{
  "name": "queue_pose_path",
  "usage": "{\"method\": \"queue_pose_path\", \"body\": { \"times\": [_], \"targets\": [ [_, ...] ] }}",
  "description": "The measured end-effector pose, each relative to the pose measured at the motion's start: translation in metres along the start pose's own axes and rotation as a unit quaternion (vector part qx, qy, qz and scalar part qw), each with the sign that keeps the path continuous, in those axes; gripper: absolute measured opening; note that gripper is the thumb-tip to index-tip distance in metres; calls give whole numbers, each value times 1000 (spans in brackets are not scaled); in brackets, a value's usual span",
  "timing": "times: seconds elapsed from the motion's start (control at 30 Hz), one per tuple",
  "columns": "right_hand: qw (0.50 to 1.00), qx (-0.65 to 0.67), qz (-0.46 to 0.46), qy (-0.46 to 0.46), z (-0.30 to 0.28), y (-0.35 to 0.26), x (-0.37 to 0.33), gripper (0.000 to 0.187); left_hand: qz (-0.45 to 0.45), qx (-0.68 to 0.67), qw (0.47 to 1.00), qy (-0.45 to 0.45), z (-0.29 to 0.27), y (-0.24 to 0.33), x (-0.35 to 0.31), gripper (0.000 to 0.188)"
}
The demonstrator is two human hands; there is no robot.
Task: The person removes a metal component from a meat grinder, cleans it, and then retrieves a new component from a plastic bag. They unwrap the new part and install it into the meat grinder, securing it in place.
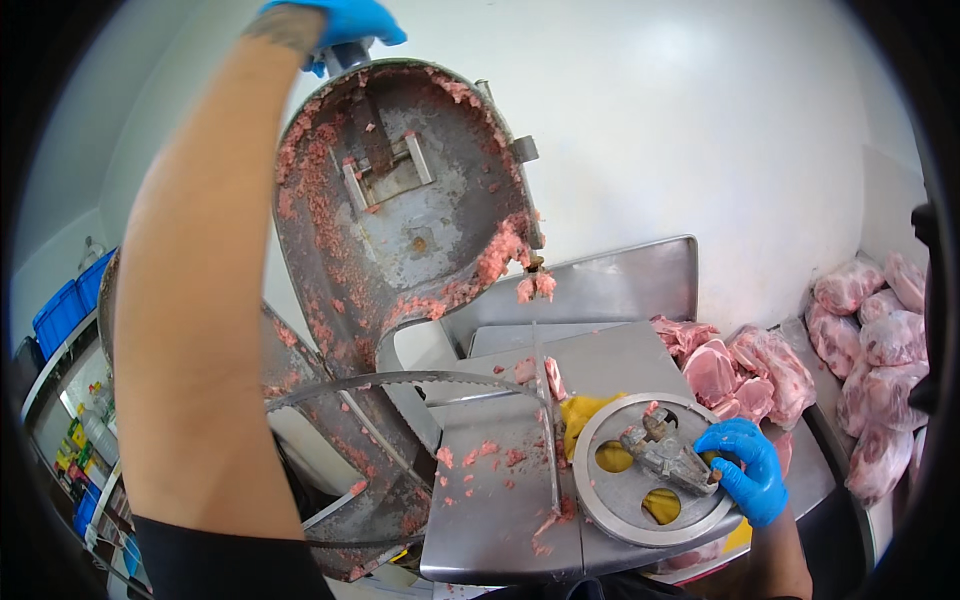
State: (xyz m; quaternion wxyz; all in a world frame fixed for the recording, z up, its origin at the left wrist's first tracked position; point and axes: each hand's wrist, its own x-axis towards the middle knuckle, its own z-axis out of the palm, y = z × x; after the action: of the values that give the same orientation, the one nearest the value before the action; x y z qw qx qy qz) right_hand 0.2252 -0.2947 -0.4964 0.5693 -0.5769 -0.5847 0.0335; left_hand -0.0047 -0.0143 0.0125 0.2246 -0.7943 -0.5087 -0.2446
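A meat bandsaw stands opened before me, its upper housing (420, 215) smeared with pink meat scraps. My left hand (350, 25), in a blue glove, reaches up to the housing's top, fingers bent round a grey knob (347, 57); part of that hand is cut off by the frame. On the steel table (500, 540) lies a round saw wheel (590, 505) with holes and a metal bracket (670, 462) across it. My gloved right hand (745, 470) grips the bracket's end between thumb and fingers. A yellow cloth (585, 415) lies under the wheel. The saw blade (430, 377) hangs in a loose loop.
Raw meat cuts (735, 370) lie behind the wheel. Bagged meat (885, 360) is piled at the far right. A steel guard plate (610, 285) stands at the table's back. Shelves with blue bins (62, 318) and bottles (95, 430) are at the left.
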Motion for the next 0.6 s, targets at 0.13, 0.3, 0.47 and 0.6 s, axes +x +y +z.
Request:
{"method": "queue_pose_path", "body": {
  "times": [0.13, 0.3, 0.47, 0.6],
  "targets": [
    [1000, -11, -21, -11, -4, 2, 3, 29, 199, -327, 923, -41, 15, -45, -9, 34],
    [999, -29, -5, -22, -7, -2, 3, 28, 12, 11, 1000, 12, 11, -13, 3, 39],
    [1000, -19, -10, -8, -3, -3, 0, 27, 63, 132, 984, 98, 19, -6, 1, 43],
    [999, -19, -17, -19, -6, -1, 0, 27, 225, -216, 950, -3, 19, -58, 11, 53]
  ]
}}
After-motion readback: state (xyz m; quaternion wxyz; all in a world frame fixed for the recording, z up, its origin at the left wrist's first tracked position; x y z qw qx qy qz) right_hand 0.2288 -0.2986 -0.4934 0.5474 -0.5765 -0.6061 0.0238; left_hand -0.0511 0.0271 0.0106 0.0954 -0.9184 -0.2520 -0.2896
